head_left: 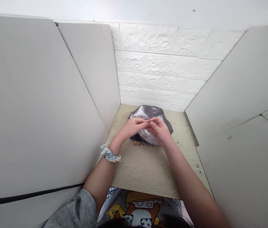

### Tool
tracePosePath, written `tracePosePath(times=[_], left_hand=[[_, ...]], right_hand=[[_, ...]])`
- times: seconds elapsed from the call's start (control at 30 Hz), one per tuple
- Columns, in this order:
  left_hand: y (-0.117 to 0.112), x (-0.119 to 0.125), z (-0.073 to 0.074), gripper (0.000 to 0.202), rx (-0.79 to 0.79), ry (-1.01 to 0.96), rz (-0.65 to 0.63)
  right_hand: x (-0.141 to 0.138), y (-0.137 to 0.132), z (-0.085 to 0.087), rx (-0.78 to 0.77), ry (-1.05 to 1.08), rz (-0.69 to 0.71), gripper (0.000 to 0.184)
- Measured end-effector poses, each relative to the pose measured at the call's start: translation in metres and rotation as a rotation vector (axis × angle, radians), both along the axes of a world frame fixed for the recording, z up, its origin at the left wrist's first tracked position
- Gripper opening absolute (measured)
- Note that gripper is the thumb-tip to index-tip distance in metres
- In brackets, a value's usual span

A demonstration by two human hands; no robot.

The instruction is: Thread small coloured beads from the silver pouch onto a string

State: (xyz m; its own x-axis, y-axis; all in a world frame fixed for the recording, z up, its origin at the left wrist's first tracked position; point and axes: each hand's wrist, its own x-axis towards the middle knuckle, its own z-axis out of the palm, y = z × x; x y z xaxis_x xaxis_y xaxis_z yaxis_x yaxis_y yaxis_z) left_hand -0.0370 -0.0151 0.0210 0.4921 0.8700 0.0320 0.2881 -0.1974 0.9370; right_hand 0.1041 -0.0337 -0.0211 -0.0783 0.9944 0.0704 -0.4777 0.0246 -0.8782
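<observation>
A shiny silver foil bag (148,113) lies open at the far end of a narrow wooden table (145,167), with small pinkish beads showing in its mouth. Both hands hover just over the bag, fingertips meeting. My left hand (134,126) is pinched, its fingers curled toward the right. My right hand (159,130) is also pinched, touching the left hand's fingertips. Whatever they pinch is too small to make out. A blue-and-white scrunchie (109,154) circles my left wrist.
Tall white panels (41,110) wall in the table on the left and right (240,95). A white brick-pattern wall (162,63) closes the back. A black cable (29,194) runs along the left panel's lower edge. A few small specks lie near the table's right edge (197,167).
</observation>
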Motion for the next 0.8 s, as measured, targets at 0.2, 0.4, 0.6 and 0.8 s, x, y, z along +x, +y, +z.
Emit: tracePosePath(times=[0.2,0.4,0.6,0.8], left_hand=[[-0.001,0.0,0.002,0.027,0.015,0.004,-0.002],[0.002,-0.001,-0.003,0.031,0.04,0.04,0.032],[0.004,-0.001,-0.004,0.029,0.03,0.025,0.067],[0.004,-0.001,-0.006,0.027,0.05,0.024,0.082]], right_hand=[[-0.001,0.0,0.001,0.007,0.019,0.011,0.014],[0.013,0.003,0.001,0.058,-0.679,-0.252,0.009],[0.023,0.007,-0.018,0.165,-1.578,-0.215,0.02],[0.012,0.003,-0.018,0.25,-1.743,-0.152,0.023]])
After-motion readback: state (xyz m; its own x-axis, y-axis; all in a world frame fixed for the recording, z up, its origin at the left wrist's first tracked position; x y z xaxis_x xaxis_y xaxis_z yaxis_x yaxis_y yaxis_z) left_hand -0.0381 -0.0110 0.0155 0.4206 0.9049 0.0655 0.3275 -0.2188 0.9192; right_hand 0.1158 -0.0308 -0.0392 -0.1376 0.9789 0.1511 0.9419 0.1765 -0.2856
